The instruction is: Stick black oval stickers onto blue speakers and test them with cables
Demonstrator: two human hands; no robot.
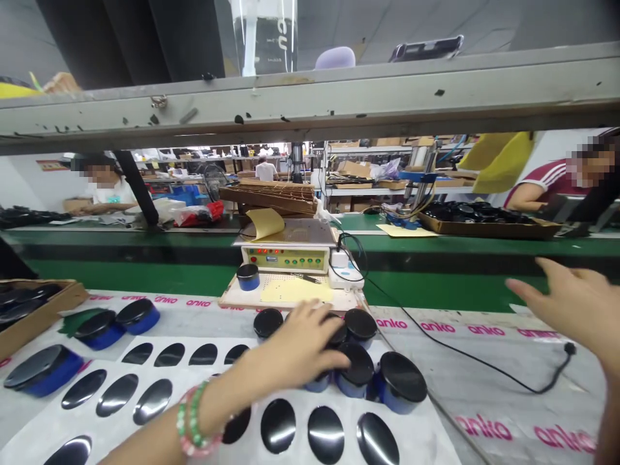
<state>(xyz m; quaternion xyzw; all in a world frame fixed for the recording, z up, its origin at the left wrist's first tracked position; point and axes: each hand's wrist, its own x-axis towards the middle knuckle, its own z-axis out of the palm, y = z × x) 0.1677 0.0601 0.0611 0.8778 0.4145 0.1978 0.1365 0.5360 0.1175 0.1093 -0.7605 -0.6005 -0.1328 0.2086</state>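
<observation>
Beaded bracelets [194, 408] nearest cam, on L wrist; L hand [304, 343] over blk-topped blue tubs [401, 382] mid-surface [460, 389], fingers apart, can't tell if touching; R hand [571, 303] off to R above surface, fingers apart; shiny blk discs [278, 426] in rows on white sheet [426, 445] nr tubs; blk plug [570, 349] below R hand, control box [287, 258] w/ red digits behind tubs

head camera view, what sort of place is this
Likely a factory assembly workshop: a long green work surface, a shallow brown cardboard tray of black parts, and several black-topped blue cylinders.
</observation>
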